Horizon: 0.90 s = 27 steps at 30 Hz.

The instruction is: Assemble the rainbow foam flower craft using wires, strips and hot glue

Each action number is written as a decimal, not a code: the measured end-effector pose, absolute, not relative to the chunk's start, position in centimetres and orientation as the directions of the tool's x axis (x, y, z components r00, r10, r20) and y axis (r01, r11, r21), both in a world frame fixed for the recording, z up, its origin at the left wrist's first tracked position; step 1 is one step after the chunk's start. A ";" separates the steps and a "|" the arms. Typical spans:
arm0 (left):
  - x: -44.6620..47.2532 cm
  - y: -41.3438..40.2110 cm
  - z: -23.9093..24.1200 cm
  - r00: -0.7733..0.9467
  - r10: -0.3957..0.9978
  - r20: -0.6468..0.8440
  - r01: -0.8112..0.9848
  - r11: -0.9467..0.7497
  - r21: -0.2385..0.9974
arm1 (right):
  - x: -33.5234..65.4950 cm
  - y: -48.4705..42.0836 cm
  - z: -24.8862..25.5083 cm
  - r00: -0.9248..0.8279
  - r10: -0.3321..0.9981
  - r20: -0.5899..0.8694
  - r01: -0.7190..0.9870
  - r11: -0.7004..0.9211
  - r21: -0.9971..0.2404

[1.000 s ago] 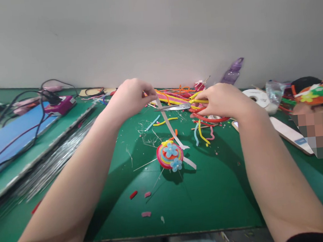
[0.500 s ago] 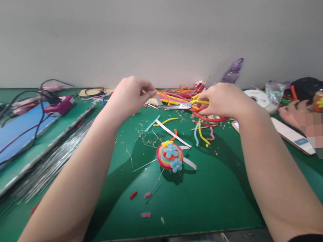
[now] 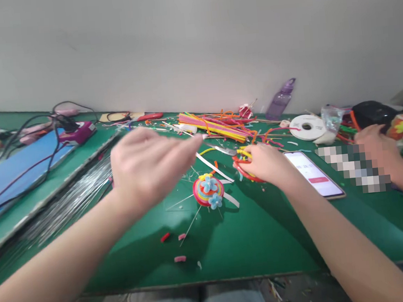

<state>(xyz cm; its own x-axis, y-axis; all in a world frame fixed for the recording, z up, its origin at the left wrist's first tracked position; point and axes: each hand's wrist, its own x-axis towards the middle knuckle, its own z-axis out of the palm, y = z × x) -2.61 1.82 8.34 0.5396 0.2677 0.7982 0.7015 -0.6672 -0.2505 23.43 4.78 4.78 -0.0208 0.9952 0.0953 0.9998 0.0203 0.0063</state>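
Observation:
My right hand (image 3: pixel 264 164) grips a pair of scissors (image 3: pixel 225 150) by the red and yellow handles, blades pointing left. My left hand (image 3: pixel 150 167) is raised to the left of the blades. Motion smears its fingers, which point right, and I cannot make out whether they hold anything. Between and below my hands a round, striped ornament (image 3: pixel 208 190) in pink, yellow and blue lies on the green table. Two light-blue flowers sit on it, and thin clear strands and white strips stick out from under it. A white strip (image 3: pixel 214 167) lies just above it.
Fuzzy coloured stems (image 3: pixel 216 126) are heaped near the wall. A phone (image 3: pixel 314 174), a white spool (image 3: pixel 307 126) and a purple bottle (image 3: pixel 281 99) stand or lie rightward. Another person's hand (image 3: pixel 373 140) is at the far right. Clear strands (image 3: pixel 68 205) lie left, beside a purple power block (image 3: pixel 78 132).
My left hand has come nearer and blurred; the white piece at its fingertips earlier is no longer clearly seen. My right hand has moved nearer with the scissors, uncovering the stems and the phone.

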 end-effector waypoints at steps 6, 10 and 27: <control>-1.2 -3.4 3.0 0.726 -0.053 0.686 0.358 -0.822 -0.442 | 23.0 4.1 1.3 -0.088 0.993 0.083 0.978 0.102 -0.183; -0.4 -4.7 1.5 0.736 -0.020 0.677 0.321 -0.870 -0.374 | 23.3 4.2 0.9 -0.081 0.990 0.119 0.968 0.107 -0.225; -0.7 -3.7 1.7 0.703 0.002 0.711 0.340 -0.879 -0.334 | 22.8 1.6 3.2 -0.082 0.896 0.437 0.896 0.258 -0.361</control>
